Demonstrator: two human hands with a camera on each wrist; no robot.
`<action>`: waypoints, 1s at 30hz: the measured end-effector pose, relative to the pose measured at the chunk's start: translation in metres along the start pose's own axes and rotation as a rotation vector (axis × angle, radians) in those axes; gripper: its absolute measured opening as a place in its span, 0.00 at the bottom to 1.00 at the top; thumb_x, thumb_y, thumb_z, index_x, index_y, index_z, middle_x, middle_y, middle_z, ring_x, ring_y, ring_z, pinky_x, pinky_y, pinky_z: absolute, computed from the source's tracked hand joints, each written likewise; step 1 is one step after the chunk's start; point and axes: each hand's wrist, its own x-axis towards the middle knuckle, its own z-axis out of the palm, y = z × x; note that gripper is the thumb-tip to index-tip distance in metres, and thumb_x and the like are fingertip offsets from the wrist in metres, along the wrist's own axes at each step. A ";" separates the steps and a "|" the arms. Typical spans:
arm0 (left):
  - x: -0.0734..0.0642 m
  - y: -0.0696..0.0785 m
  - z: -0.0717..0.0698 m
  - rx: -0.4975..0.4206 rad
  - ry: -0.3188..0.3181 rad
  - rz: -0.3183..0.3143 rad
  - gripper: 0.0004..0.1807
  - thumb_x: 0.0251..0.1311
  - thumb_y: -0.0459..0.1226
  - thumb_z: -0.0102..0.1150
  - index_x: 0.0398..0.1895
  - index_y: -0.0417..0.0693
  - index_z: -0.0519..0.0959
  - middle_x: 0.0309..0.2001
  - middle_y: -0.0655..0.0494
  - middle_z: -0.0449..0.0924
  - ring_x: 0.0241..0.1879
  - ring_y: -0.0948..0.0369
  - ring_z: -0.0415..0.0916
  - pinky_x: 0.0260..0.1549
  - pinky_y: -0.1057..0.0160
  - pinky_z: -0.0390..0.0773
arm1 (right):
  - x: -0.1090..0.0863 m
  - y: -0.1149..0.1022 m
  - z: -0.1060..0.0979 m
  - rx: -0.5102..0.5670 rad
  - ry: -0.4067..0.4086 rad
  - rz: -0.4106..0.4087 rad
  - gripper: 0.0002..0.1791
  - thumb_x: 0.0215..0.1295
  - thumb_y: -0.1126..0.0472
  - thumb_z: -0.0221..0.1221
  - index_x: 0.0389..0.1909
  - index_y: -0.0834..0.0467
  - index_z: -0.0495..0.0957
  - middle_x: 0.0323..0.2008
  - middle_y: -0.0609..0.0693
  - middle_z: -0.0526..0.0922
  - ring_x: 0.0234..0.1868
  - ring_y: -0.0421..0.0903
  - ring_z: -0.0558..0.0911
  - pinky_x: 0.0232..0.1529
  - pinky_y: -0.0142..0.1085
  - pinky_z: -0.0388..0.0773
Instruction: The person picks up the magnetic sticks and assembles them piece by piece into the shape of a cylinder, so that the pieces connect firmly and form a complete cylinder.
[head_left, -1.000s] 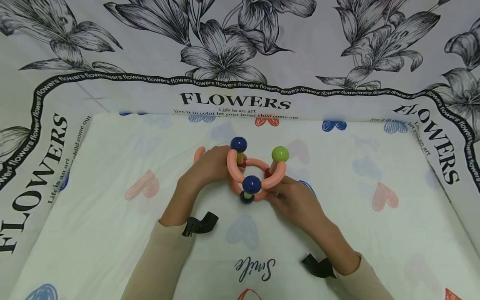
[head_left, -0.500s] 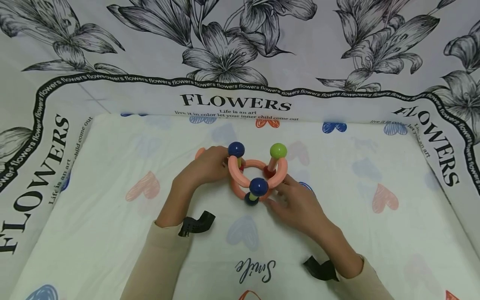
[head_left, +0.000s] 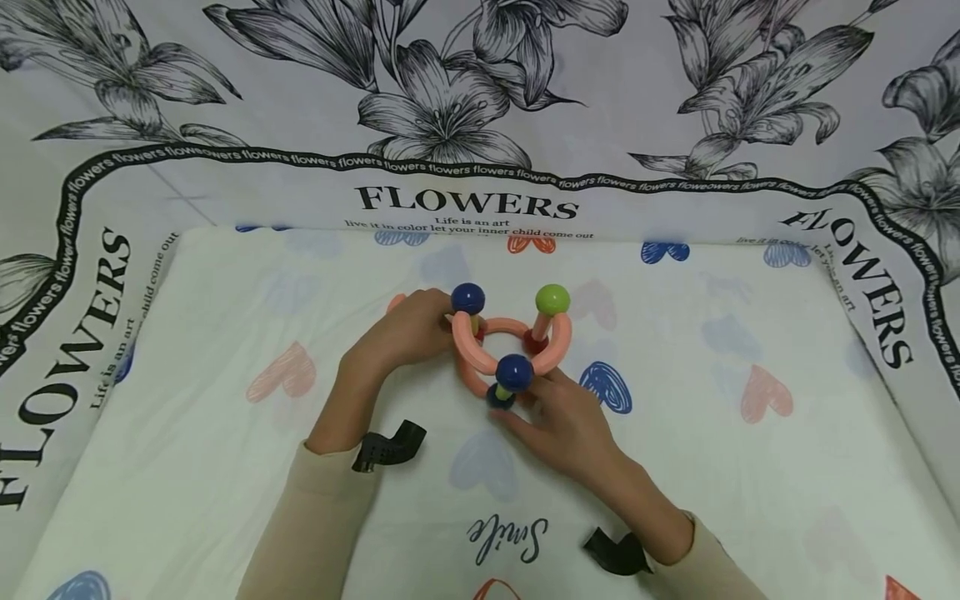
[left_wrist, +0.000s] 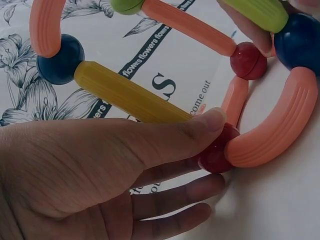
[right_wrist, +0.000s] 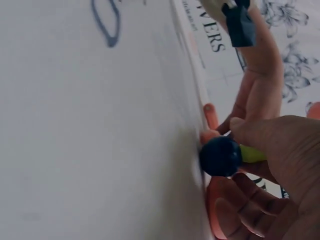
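Note:
A ball-and-stick building toy frame (head_left: pixel 552 350) stands on the cloth between both hands, with curved orange sticks forming its base ring. Upright sticks rise from it to two blue balls (head_left: pixel 468 298) and a green ball (head_left: pixel 552 299). My left hand (head_left: pixel 408 333) pinches the frame's left side; in the left wrist view its thumb lies on a red ball (left_wrist: pixel 216 156) at the foot of a yellow stick (left_wrist: pixel 132 92). At the front right, my right hand (head_left: pixel 573 429) holds the frame by the lower dark blue ball (right_wrist: pixel 220 156) and lime stick (right_wrist: pixel 252 154). Some fingertips are hidden behind the parts.
A loose-looking orange stick (head_left: pixel 395 302) shows just past the left hand. White cloth (head_left: pixel 675 475) with printed hearts covers the surface, and a flower-print cloth (head_left: pixel 300 187) borders it. Black bands (head_left: pixel 390 446) hang at the wrists.
The frame has turned slightly, its front blue balls shifting right. My right hand has moved left along the base to the front lower ball, uncovering a printed blue heart. The left hand stays nearly in place.

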 end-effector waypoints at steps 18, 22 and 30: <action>-0.006 0.006 -0.001 0.126 -0.052 -0.063 0.09 0.61 0.37 0.73 0.34 0.48 0.80 0.30 0.55 0.79 0.34 0.56 0.74 0.40 0.59 0.72 | 0.008 0.015 -0.009 0.010 0.083 0.034 0.15 0.61 0.56 0.76 0.47 0.52 0.86 0.42 0.47 0.84 0.38 0.41 0.81 0.35 0.32 0.79; -0.009 0.011 -0.003 0.112 -0.092 -0.073 0.10 0.59 0.40 0.78 0.35 0.50 0.84 0.31 0.56 0.81 0.35 0.57 0.75 0.39 0.60 0.73 | 0.009 0.019 -0.014 0.005 0.094 0.048 0.19 0.62 0.56 0.75 0.53 0.51 0.85 0.41 0.48 0.84 0.37 0.43 0.81 0.35 0.34 0.80; -0.015 0.017 -0.008 0.074 -0.152 -0.029 0.03 0.60 0.35 0.76 0.36 0.50 0.90 0.30 0.60 0.87 0.34 0.61 0.79 0.38 0.62 0.77 | 0.010 0.025 -0.017 -0.061 0.140 0.068 0.20 0.62 0.54 0.74 0.54 0.52 0.84 0.41 0.51 0.86 0.36 0.46 0.86 0.33 0.38 0.82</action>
